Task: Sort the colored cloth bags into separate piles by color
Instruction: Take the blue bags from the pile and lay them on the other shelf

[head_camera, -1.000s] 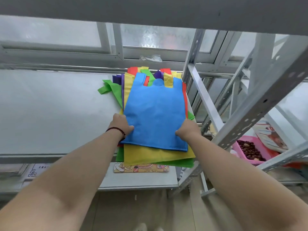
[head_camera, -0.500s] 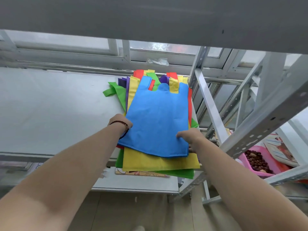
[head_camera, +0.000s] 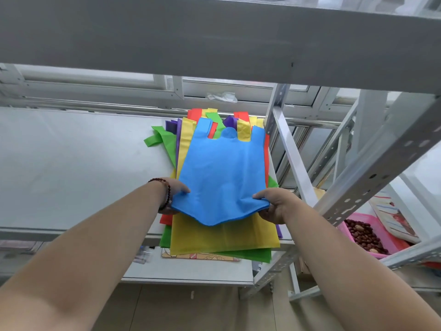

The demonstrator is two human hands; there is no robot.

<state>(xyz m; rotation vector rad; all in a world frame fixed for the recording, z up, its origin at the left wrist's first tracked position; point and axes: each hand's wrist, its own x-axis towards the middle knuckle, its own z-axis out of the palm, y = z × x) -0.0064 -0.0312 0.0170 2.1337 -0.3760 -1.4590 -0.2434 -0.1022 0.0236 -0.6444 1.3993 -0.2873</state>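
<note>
A blue cloth bag (head_camera: 222,173) lies on top of a mixed stack at the right end of a grey shelf (head_camera: 71,168). My left hand (head_camera: 175,191) pinches its lower left corner and my right hand (head_camera: 274,205) pinches its lower right corner, so the bottom edge is lifted and sagging. Right under it is a yellow bag (head_camera: 224,237). Green (head_camera: 164,139), purple (head_camera: 173,126) and red (head_camera: 194,114) bags stick out of the stack further down, mostly covered.
A grey shelf board (head_camera: 214,37) crosses close overhead. Perforated metal uprights and braces (head_camera: 372,177) stand right beside the stack. A pink basket of dark nuts (head_camera: 365,235) sits lower right. A printed card (head_camera: 200,256) lies on the lower shelf.
Both hands have closed on the blue bag's bottom corners and raised its lower edge off the yellow bag. The view has tilted down, bringing the overhead board lower in frame.
</note>
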